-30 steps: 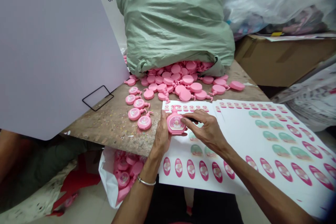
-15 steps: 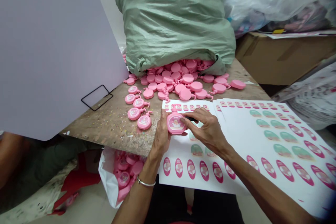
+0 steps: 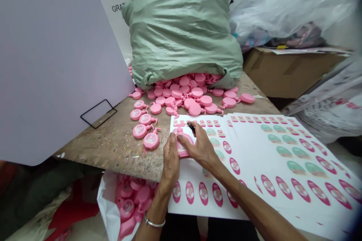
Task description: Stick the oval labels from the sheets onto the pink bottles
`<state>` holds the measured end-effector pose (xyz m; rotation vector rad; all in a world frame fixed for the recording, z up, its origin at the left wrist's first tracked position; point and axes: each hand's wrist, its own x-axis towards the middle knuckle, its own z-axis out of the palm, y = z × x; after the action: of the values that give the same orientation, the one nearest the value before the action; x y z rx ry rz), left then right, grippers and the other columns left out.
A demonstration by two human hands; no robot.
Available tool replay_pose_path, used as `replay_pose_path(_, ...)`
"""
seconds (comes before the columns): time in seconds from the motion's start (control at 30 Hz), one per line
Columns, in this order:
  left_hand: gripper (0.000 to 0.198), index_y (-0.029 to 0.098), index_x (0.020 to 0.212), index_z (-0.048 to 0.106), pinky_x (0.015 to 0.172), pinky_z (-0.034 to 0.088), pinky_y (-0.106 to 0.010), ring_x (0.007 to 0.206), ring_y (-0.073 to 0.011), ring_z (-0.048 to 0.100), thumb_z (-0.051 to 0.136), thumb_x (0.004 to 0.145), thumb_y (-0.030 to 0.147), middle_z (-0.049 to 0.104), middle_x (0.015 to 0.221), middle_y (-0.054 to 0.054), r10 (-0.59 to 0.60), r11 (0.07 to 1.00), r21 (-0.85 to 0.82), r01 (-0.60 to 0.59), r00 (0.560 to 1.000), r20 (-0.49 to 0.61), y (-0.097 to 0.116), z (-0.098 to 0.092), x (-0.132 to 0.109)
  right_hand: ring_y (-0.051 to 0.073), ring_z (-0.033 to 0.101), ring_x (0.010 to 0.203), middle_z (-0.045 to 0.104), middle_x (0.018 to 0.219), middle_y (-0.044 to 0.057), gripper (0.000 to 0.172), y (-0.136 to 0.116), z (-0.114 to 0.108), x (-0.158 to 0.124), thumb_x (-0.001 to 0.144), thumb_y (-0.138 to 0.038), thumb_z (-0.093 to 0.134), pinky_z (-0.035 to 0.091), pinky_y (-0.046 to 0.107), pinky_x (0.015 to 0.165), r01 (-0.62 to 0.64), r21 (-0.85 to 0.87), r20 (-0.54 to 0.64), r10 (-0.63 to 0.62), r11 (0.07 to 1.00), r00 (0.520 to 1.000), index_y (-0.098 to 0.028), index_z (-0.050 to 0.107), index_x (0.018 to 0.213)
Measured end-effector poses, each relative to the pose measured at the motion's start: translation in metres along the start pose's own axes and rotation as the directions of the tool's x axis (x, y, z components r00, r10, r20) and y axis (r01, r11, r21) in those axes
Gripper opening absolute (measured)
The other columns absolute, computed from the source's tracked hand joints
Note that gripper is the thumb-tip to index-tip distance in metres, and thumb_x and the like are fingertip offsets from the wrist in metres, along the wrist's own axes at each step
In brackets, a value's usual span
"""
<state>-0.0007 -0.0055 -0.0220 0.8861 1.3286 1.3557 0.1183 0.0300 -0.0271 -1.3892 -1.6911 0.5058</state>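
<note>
A pink plastic pump bottle (image 3: pixel 182 150) lies flat on a white label sheet (image 3: pixel 192 196), partly covered by both hands. My left hand (image 3: pixel 171 162) grips its lower side, and my right hand (image 3: pixel 198 145) lies across its top with the fingers pressing down. A small black object (image 3: pixel 191 128) shows by my right fingertips, but its kind cannot be made out. The bottle's front is mostly hidden. Just left of my hands, several labelled pink bottles (image 3: pixel 147 130) lie on the worn wooden table (image 3: pixel 127 150).
A green sack (image 3: pixel 181 34) spills unlabelled pink bottles (image 3: pixel 181 96) onto the table. A lilac board (image 3: pixel 56 64) stands at left. More label sheets (image 3: pixel 283 158) spread right. Below the table edge, a white bag (image 3: pixel 107 211) holds pink bottles. A cardboard box (image 3: pixel 285 73) stands behind.
The bottle has slid down the sheet towards me, and my right hand now covers more of its front. The whole view has also shifted slightly, showing more of the wall.
</note>
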Motion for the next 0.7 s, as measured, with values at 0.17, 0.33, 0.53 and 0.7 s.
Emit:
replay_pose_path(0.17, 0.045, 0.012, 0.095, 0.065, 0.069, 0.052, -0.034, 0.075, -0.0228, 0.064, 0.058, 0.08, 0.054, 0.066, 0.077, -0.007, 0.103, 0.935, 0.344, -0.082, 0.994, -0.045, -0.01, -0.039, 0.026, 0.03, 0.057, 0.109, 0.062, 0.119, 0.016, 0.051, 0.051, -0.005, 0.048, 0.083, -0.047, 0.056, 0.045, 0.043, 0.089, -0.174, -0.283, -0.035, 0.171, 0.943, 0.985, -0.015, 0.05, 0.122)
replay_pose_path(0.33, 0.04, 0.017, 0.102, 0.069, 0.081, 0.047, -0.042, 0.088, -0.0283, 0.061, 0.053, 0.085, 0.049, 0.067, 0.094, -0.013, 0.421, 0.547, 0.813, -0.199, 0.905, -0.061, -0.006, -0.08, 0.055, 0.034, 0.058, 0.108, 0.064, 0.114, 0.02, 0.068, 0.084, -0.007, 0.107, 0.075, -0.048, 0.065, 0.046, 0.041, 0.082, -0.135, -0.535, 0.004, 0.163, 0.834, 0.987, -0.01, 0.045, 0.127)
replay_pose_path(0.53, 0.032, 0.017, 0.101, 0.067, 0.093, 0.044, -0.042, 0.108, -0.0269, 0.056, 0.05, 0.089, 0.041, 0.06, 0.113, -0.014, 0.599, 0.542, 0.722, -0.43, 0.8, 0.027, 0.014, -0.071, 0.056, 0.032, 0.056, 0.11, 0.062, 0.118, 0.018, 0.058, 0.061, -0.011, 0.107, 0.075, -0.039, 0.067, 0.042, 0.04, 0.09, 0.106, -0.514, 0.171, -0.019, 0.852, 0.985, -0.012, 0.051, 0.124)
replay_pose_path(0.7, 0.044, 0.015, 0.108, 0.064, 0.065, 0.052, -0.027, 0.081, -0.0188, 0.063, 0.058, 0.083, 0.05, 0.067, 0.095, -0.008, -0.075, 0.985, 0.171, 0.008, 0.92, 0.385, 0.01, -0.04, 0.043, 0.026, 0.056, 0.106, 0.061, 0.12, 0.011, 0.058, 0.022, -0.028, 0.044, 0.076, -0.033, 0.067, 0.044, 0.038, 0.09, 0.505, -0.102, 0.544, -0.377, 0.857, 0.75, -0.022, 0.049, 0.13)
